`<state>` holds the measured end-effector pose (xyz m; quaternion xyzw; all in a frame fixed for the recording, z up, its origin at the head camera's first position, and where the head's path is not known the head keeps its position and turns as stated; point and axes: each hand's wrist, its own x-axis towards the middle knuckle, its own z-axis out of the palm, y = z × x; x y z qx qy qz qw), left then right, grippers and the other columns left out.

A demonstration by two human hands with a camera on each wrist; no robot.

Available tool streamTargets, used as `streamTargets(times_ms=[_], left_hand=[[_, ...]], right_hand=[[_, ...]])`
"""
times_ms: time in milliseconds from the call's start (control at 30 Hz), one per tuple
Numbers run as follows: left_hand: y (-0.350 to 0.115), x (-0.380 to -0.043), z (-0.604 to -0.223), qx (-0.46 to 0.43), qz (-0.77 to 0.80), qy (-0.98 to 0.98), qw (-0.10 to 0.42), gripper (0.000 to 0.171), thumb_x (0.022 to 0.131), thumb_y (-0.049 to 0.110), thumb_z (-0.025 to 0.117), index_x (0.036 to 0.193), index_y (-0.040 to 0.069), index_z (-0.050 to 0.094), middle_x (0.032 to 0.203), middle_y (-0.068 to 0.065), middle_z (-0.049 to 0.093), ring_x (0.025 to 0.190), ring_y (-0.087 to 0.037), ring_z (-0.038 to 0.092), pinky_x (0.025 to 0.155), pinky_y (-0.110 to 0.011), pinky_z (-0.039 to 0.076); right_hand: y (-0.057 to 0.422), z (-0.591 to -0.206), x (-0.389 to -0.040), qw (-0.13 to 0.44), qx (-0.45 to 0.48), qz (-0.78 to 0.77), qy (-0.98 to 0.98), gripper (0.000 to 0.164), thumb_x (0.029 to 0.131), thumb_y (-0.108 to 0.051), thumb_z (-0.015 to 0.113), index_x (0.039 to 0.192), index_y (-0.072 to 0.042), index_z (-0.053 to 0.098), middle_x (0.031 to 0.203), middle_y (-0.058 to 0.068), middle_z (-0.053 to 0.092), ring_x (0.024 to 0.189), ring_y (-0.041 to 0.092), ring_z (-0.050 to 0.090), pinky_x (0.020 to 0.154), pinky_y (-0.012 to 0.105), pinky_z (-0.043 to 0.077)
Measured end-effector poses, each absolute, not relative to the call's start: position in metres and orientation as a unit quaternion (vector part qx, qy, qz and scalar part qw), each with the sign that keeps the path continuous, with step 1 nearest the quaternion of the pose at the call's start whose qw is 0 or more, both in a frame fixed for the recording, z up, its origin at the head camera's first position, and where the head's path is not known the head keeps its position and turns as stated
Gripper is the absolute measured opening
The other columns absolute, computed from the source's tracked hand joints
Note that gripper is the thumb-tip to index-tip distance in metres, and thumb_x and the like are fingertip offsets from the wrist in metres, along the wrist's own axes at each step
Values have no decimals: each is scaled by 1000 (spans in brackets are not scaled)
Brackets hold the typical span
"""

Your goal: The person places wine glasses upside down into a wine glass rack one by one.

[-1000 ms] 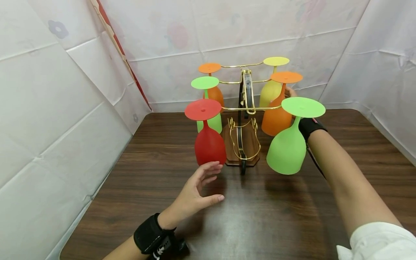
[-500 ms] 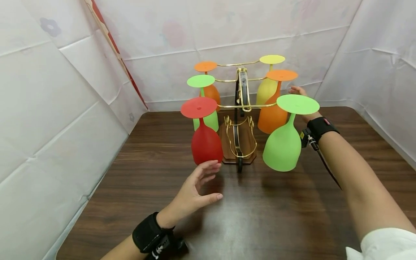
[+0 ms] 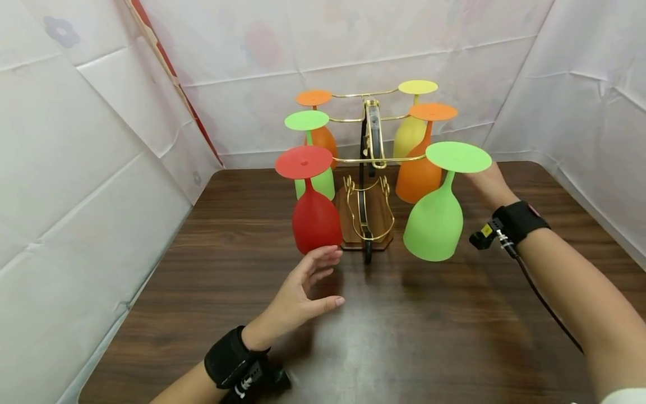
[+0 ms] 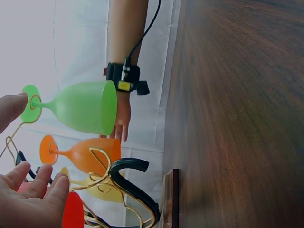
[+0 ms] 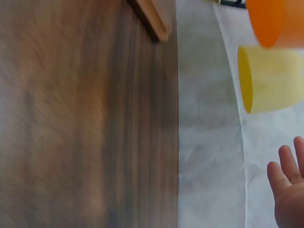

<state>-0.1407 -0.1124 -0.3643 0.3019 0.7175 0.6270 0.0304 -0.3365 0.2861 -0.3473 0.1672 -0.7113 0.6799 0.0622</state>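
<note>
Upside-down plastic goblets hang by their feet from a gold wire rack (image 3: 373,126) on a wooden base. My left hand (image 3: 290,300) has its fingertips right at the rim of the red goblet (image 3: 317,223), thumb spread away. At the front right hangs a green goblet (image 3: 434,230); its foot partly covers my right hand (image 3: 489,184). In the right wrist view, that hand's fingers (image 5: 286,164) are extended, with nothing held, below the yellow goblet (image 5: 273,78). An orange goblet (image 3: 418,179) hangs between the green and yellow ones.
On the left side, behind the red goblet, hang another green goblet (image 3: 325,182) and another orange goblet (image 3: 324,137). The dark wooden table (image 3: 393,331) is bounded by white sheeting (image 3: 237,50) at the back and sides. A cable (image 3: 542,303) runs from the right wrist camera.
My right hand has come away from beside the orange and yellow goblets, moving right and toward me. My left hand stays at the red goblet. The head view has shifted slightly.
</note>
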Motion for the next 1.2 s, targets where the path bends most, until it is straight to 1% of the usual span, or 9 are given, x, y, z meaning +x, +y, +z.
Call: streamTargets(times_ms=[167,233,433,600,700,900,967,1067,1200], left_hand=[[-111,-141,-365,306,627,716,29,71,79,1,74,139,7,37,137,-7,46,125,-22,45,103,-32,41],[-110,-140,-366,307,628,714,29,71,79,1,74,139,5,37,137,-8,46,125,-22,45,103,-32,41],[-108,-140,-367,312,630,711,26,71,78,-2,73,138,4,37,137,-8,46,125,-22,45,103,-32,41],[-107,-140,-367,314,632,708,23,70,78,-3,73,138,10,38,137,-8,46,124,-23,45,103,-37,40],[-106,-140,-367,311,635,707,27,71,78,-3,73,138,8,38,138,-7,45,125,-22,45,104,-36,40],[-105,-138,-367,308,640,704,33,71,78,-2,73,139,4,36,139,-5,45,127,-22,44,105,-46,37],[-105,-138,-367,310,640,703,32,71,78,-2,73,139,3,36,138,-5,45,127,-22,44,105,-44,37],[-104,-138,-368,314,640,701,29,71,78,-1,73,139,6,37,139,-5,45,127,-22,43,105,-38,38],[-104,-138,-369,321,639,699,27,71,79,-1,73,139,13,38,139,-5,45,127,-23,43,105,-39,38]], right_hand=[[287,-344,-305,15,148,710,-688,48,95,-13,56,141,-15,41,134,-2,44,126,12,41,106,24,34],[287,-342,-292,3,143,718,-681,51,96,-13,55,143,-15,37,135,-1,44,127,12,40,107,25,32],[287,-338,-255,-8,168,731,-661,46,98,-10,50,141,-4,36,133,7,46,122,11,47,97,17,41],[288,-341,-223,-16,195,737,-647,43,99,-5,43,141,-1,33,136,8,45,123,9,48,99,19,41],[288,-344,-205,-21,202,733,-649,42,100,-3,40,141,0,33,136,9,45,122,10,49,99,20,42],[284,-349,-171,-22,215,721,-659,42,100,1,36,142,4,29,137,11,44,123,11,48,99,22,42],[282,-350,-161,-22,219,720,-658,42,100,3,35,142,4,30,137,11,45,123,11,48,99,22,42],[278,-351,-149,-24,233,723,-650,42,99,6,33,141,7,29,136,12,46,124,13,49,99,23,42],[272,-353,-134,-32,250,718,-648,42,98,10,32,140,8,30,135,12,49,124,16,49,101,26,42]])
